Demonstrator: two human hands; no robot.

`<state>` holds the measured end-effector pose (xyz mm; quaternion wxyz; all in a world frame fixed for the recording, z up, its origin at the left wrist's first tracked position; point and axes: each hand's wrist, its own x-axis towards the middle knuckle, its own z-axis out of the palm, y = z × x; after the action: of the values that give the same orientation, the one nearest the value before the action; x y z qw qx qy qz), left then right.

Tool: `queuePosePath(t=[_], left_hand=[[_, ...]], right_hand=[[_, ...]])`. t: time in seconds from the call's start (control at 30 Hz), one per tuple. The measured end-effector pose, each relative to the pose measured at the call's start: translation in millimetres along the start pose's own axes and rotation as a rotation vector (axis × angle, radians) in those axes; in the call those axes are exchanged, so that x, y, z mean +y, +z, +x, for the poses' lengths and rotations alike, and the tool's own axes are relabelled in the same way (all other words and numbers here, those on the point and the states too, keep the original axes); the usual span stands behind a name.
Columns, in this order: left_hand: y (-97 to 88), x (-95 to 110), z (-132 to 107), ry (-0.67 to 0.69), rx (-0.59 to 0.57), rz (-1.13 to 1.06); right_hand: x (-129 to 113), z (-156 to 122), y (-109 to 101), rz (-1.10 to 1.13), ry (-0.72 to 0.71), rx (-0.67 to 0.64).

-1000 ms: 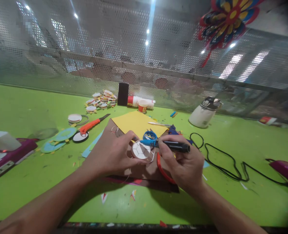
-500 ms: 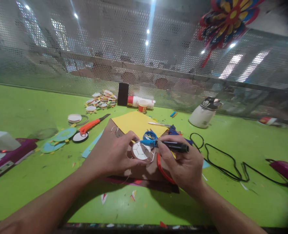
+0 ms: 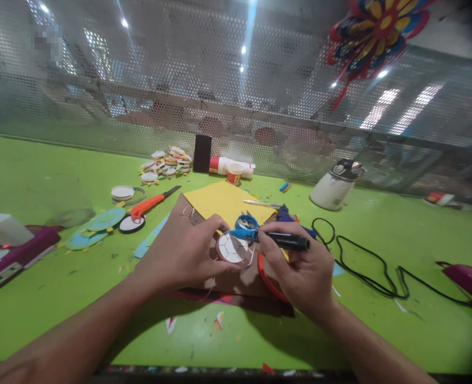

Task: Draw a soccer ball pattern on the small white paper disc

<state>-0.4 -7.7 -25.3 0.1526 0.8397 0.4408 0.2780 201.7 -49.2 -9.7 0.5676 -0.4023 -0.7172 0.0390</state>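
Observation:
My left hand (image 3: 180,253) pinches a small white paper disc (image 3: 231,248) with drawn lines, holding it on a brown card (image 3: 236,280). My right hand (image 3: 300,269) grips a black marker with a blue tip (image 3: 278,239), its tip resting at the disc's upper edge. A red ring (image 3: 265,280) lies under my right hand. A blue ring (image 3: 246,222) sits just behind the disc, on the edge of a yellow sheet (image 3: 223,201).
An orange-handled cutter (image 3: 150,204), teal and white paper discs (image 3: 103,221) and a pile of finished discs (image 3: 166,162) lie left. A glue bottle (image 3: 228,168), a white pot (image 3: 334,186), a black cable (image 3: 364,261) and purple tools (image 3: 7,256) surround the green table. A mesh wall stands behind.
Almost nothing differs: the marker tip has shifted very slightly along the disc's edge, and both hands stay in place.

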Motion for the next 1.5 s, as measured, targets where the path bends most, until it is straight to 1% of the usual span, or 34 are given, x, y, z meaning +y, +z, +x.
queuePosePath(t=[0.1, 0.2, 0.4, 0.5, 0.63, 0.7, 0.9, 1.1, 1.3, 1.5], left_hand=[[0.7, 0.0, 0.2, 0.002, -0.025, -0.002], [2.6, -1.2, 0.3, 0.005, -0.02, -0.003], [1.0, -0.6, 0.9, 0.002, -0.03, -0.009], [-1.3, 2.0, 1.8, -0.003, -0.037, -0.015], [-2.5, 3.7, 2.3, -0.015, -0.035, -0.031], [-2.8, 3.6, 2.1, -0.023, -0.031, -0.024], [-3.4, 2.1, 2.3, -0.017, -0.031, -0.029], [-2.5, 1.2, 1.6, -0.027, -0.053, -0.042], [-3.2, 5.7, 3.2, -0.068, -0.109, -0.067], [-1.9, 5.4, 3.3, -0.06, -0.107, -0.091]], right_hand=[[0.0, -0.2, -0.2, -0.014, 0.002, -0.009], [0.7, -0.9, -0.2, -0.033, -0.016, -0.016], [1.9, -3.6, 0.7, -0.066, -0.123, -0.001], [0.2, -4.6, -0.3, -0.063, -0.134, 0.028], [-1.4, -5.5, -2.9, -0.053, -0.142, 0.1], [-1.0, -5.4, -3.3, -0.065, -0.153, 0.109], [0.9, -3.3, -1.7, -0.095, -0.107, 0.091], [1.8, -2.8, 0.0, -0.111, -0.094, 0.082], [2.7, -3.5, 0.5, -0.093, -0.084, 0.081], [2.6, -3.0, 0.1, -0.104, -0.089, 0.068]])
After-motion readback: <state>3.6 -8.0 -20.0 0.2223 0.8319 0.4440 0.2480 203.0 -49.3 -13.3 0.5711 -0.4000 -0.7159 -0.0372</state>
